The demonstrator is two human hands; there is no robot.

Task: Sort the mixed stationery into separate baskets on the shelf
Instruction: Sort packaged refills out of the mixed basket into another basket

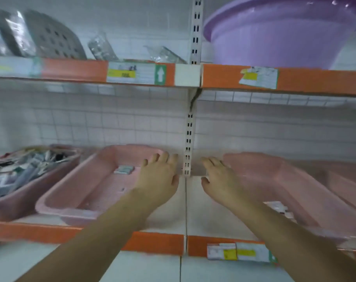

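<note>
Fingers (164, 158) on left hand (158, 178) and right hand (220, 179) spread loose, holding nothing, between middle basket (57, 208) and right basket (274, 169). Middle basket holds a small box (123, 169); lower-left basket (14, 208), mixed stationery (26, 169).

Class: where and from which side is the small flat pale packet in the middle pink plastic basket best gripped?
Probably pinch the small flat pale packet across its short sides from above: it lies flat on the floor of the pink plastic basket, whose walls block a sideways approach.
</note>
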